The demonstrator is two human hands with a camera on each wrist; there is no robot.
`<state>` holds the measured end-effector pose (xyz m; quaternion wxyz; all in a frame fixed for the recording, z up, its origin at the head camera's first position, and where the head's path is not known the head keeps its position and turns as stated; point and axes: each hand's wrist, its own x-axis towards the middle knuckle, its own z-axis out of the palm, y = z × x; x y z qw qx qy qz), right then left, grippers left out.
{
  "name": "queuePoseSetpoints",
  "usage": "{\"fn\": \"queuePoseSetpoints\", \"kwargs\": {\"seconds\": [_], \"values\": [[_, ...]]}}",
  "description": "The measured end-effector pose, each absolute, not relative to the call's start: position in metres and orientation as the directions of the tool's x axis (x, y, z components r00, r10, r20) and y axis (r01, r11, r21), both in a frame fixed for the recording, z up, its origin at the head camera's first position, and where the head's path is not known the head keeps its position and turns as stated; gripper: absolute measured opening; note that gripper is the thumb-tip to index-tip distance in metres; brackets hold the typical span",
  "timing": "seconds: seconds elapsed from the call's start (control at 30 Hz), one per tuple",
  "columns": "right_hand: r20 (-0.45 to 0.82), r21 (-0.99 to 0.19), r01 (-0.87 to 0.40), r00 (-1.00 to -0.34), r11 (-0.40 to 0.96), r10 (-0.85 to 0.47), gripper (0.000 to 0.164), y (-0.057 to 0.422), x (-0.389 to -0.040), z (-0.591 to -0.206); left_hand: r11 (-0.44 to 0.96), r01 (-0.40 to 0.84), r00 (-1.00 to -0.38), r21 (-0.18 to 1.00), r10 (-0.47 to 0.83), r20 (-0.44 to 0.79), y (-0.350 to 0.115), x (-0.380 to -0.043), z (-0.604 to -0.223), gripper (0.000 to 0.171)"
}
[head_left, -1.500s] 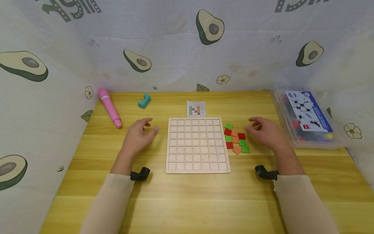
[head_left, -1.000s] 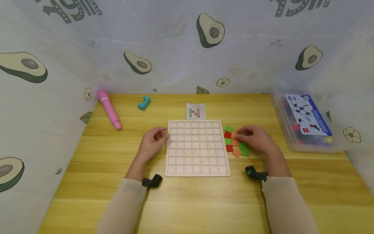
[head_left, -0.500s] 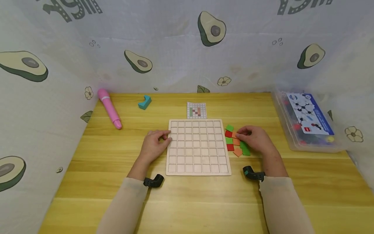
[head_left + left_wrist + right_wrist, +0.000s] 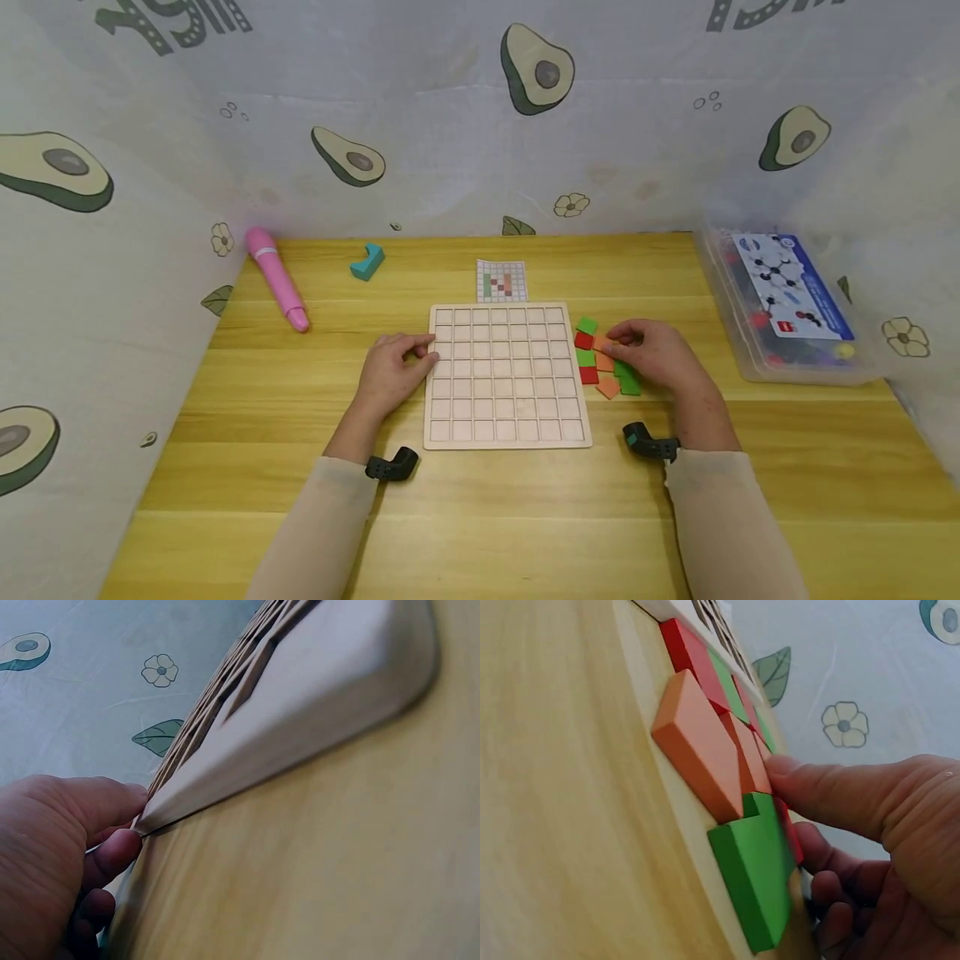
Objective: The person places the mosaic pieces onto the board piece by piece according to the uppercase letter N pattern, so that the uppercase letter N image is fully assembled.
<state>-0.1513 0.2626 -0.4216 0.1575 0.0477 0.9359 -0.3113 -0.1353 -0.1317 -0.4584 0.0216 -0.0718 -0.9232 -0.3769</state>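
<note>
A pale wooden grid board (image 4: 505,445) lies in the middle of the table in the head view. My left hand (image 4: 393,371) holds its left edge, thumb and forefinger at the rim; the left wrist view shows the thumb on the rim (image 4: 202,787). Right of the board lie several small square tiles, among them a red tile (image 4: 589,376), a green tile (image 4: 587,325) and an orange tile (image 4: 608,387). My right hand (image 4: 656,354) pinches another orange tile (image 4: 600,342) with thumb and forefinger; its other fingers curl beside a red tile (image 4: 789,829), which they hide in the head view.
Behind the board lies a small printed pattern card (image 4: 502,281). A pink microphone-shaped toy (image 4: 277,279) and a teal block (image 4: 367,262) are at the back left. A clear plastic box (image 4: 787,308) with a molecule label stands at right. Avocado-print cloth (image 4: 450,167) walls the table.
Both hands have moved inward: the left from beside the board onto its left edge, the right from right of the tiles onto an orange one. Over the last half second they barely move.
</note>
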Motion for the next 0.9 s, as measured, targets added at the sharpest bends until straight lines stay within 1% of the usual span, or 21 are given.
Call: {"fn": "queuePoseSetpoints", "kwargs": {"seconds": [0.13, 0.43, 0.7, 0.9], "values": [[-0.302, -0.57, 0.157, -0.953, 0.806, -0.027, 0.047, 0.2621, -0.1526, -0.4222, 0.703, 0.153, -0.988, 0.695, 0.119, 0.097, -0.1321, -0.1358, -0.4588, 0.031], [-0.285, -0.575, 0.137, -0.958, 0.807, -0.041, 0.046, 0.2647, -0.1525, -0.4232, 0.691, 0.145, -0.989, 0.708, 0.114, 0.091, -0.1323, -0.1347, -0.4586, 0.031], [-0.291, -0.609, 0.19, -0.957, 0.77, 0.006, 0.041, 0.2635, -0.1516, -0.4243, 0.688, 0.148, -0.989, 0.711, 0.11, 0.099, -0.132, -0.1339, -0.4582, 0.031], [-0.306, -0.673, 0.226, -0.952, 0.704, 0.014, 0.049, 0.261, -0.1514, -0.4224, 0.689, 0.147, -0.989, 0.71, 0.107, 0.101, -0.1319, -0.1343, -0.4585, 0.03]]}}
